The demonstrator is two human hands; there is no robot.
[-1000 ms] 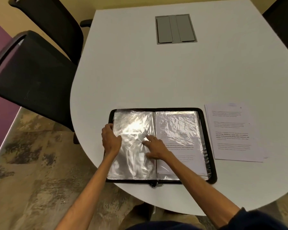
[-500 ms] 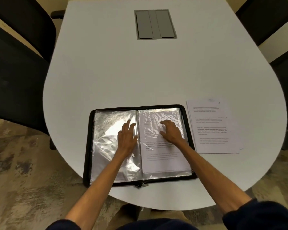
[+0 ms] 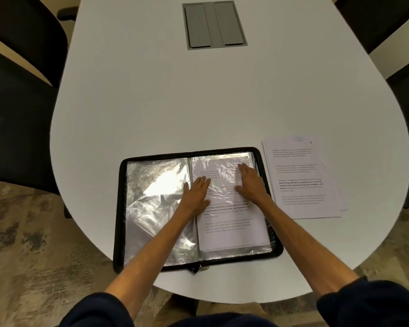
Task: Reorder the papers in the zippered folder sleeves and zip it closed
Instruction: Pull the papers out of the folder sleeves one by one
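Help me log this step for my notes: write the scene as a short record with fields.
folder: open flat, unzipped, at the near edge of the white table
left sleeve: clear plastic, no paper visible in it
right sleeve: holds a printed sheet
left hand: flat, fingers straight, by the spine
right hand: flat on the right sleeve's upper part
loose papers: stacked to the folder's right
zipper pull: middle of the near edge

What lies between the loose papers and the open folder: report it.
Nothing visible: only a strip of bare table separates the loose papers from the folder. The left hand and right hand lie flat on its filled right sleeve.
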